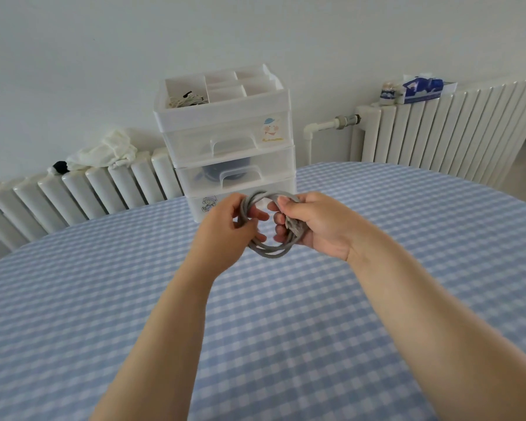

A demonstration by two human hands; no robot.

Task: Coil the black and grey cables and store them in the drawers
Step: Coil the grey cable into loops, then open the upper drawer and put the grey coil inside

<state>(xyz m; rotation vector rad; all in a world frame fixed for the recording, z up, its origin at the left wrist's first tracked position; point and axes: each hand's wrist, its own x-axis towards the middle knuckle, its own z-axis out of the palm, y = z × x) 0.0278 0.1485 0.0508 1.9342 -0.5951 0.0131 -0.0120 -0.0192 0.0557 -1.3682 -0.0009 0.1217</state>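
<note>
A grey cable [271, 250] is wound into a small coil of several loops and held above the table. My left hand [225, 226] grips the coil's left side. My right hand [313, 223] grips its right side, with the cable's plug end tucked under the fingers. Just behind the hands stands a white, translucent drawer unit [228, 147] with three shut drawers and an open top tray. A dark blue shape shows through the middle drawer's front. No black cable can be told apart anywhere.
The table wears a blue and white checked cloth [286, 329]. White radiators run behind it, left [73, 192] and right [438, 132]. A white cloth [104, 150] lies on the left one, a tissue pack [422, 89] on the right one. The top tray holds a pale cord bundle [184, 100].
</note>
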